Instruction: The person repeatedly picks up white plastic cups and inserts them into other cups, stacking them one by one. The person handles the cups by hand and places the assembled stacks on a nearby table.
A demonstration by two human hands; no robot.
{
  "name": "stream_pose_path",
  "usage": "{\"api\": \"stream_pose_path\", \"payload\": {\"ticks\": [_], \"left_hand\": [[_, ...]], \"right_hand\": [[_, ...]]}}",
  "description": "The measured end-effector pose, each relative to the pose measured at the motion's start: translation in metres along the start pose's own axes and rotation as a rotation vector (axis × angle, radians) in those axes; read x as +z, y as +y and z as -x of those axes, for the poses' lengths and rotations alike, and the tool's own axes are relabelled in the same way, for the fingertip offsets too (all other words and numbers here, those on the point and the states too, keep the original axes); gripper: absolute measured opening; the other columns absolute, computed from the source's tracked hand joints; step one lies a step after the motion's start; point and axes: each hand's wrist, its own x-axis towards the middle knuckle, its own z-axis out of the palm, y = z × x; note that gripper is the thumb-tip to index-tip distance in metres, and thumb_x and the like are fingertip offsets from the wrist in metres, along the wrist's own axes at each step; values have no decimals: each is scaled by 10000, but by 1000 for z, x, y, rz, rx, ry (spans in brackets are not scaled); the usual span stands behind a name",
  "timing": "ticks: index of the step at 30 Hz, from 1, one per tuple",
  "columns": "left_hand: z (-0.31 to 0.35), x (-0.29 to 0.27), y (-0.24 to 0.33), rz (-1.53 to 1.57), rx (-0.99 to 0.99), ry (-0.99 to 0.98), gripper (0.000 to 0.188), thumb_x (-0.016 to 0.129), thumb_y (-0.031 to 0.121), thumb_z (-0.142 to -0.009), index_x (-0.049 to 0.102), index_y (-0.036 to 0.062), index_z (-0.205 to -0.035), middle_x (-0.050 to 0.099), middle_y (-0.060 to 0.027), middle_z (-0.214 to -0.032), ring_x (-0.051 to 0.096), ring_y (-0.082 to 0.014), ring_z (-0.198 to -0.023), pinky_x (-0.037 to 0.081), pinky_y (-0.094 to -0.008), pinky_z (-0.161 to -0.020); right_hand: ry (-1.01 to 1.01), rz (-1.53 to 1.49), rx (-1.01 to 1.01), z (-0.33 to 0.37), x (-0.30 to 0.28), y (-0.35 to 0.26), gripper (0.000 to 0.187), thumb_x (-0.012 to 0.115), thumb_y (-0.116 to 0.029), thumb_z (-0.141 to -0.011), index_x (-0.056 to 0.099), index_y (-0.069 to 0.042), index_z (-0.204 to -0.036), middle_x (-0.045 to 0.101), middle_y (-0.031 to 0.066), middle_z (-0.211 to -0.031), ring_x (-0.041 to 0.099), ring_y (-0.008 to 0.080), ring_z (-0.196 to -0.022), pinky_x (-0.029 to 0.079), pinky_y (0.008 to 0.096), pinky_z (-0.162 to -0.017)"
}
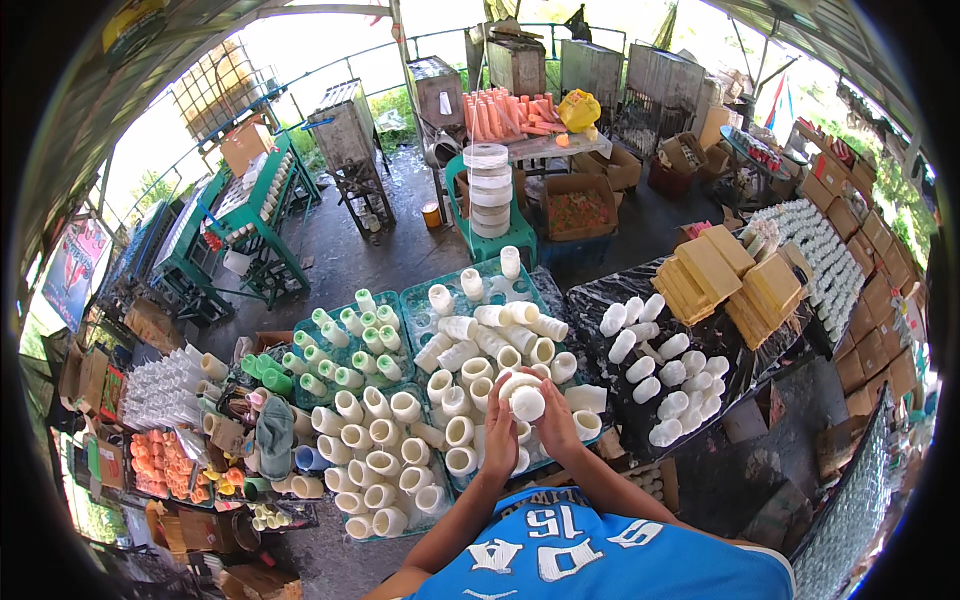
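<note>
Both my hands are raised over the near edge of the crowded table, cupped around one white candle point(526, 402). My left hand point(499, 428) presses its left side, and my right hand point(557, 422) closes on its right side. The candle's rounded white end points toward me; the fingers partly hide its sides. Below and beyond my hands, hollow white wax cylinders point(461, 431) stand or lie tilted on turquoise trays point(420, 318). More such cylinders point(388, 521) are grouped to the left. Behind them stand slim white candles with pale green tops point(364, 300).
On the right, a black-covered table point(610, 375) bears white candles point(672, 404) and yellowish slabs point(700, 275). A green chair point(520, 247) holds stacked white rolls point(489, 190) beyond the trays. Orange candles point(495, 115) fill a far table; green moulding machines point(255, 215) stand at left.
</note>
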Motion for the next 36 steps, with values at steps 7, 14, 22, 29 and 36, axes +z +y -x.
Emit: {"api": "stream_pose_path", "payload": {"ticks": [7,14,22,29,36], "left_hand": [[-4,4,-10,-149,139,200,531,370,413,-1174,563,-9,-1433,676,-134,-1288,684,-202,-1140,548,-335,-994],[-6,-2,-22,-33,78,380,491,356,376,-1183,603,-5,-1370,701,-126,-1251,693,-205,-1116,549,-351,-1002],[-5,0,5,187,-14,74,633,299,531,-1156,460,51,-1537,616,-106,-1416,597,-245,-1318,435,-407,-1159],[-5,10,18,263,-3,-56,533,336,395,-1172,401,47,-1571,557,-122,-1489,523,-244,-1400,350,-406,-1224],[-7,-2,-3,-91,-18,148,439,424,281,-1167,517,-4,-1488,642,-136,-1387,647,-225,-1254,519,-368,-1088]], "right_hand": [[36,240,-206,4,4,6,526,377,-383,-1180,615,15,-1429,711,89,-1247,669,135,-1107,530,280,-986],[51,284,-225,6,11,3,564,362,-411,-1178,641,31,-1390,709,115,-1260,669,166,-1134,525,315,-1014],[-109,448,-282,8,9,0,535,345,-399,-1178,476,-33,-1547,539,113,-1443,491,195,-1384,355,363,-1194],[-161,66,-62,10,26,-24,576,373,-416,-1171,397,-30,-1597,523,116,-1501,512,188,-1375,388,351,-1178],[78,407,-270,8,20,-6,533,416,-402,-1169,613,25,-1421,700,104,-1287,660,159,-1161,510,306,-1039]]}}
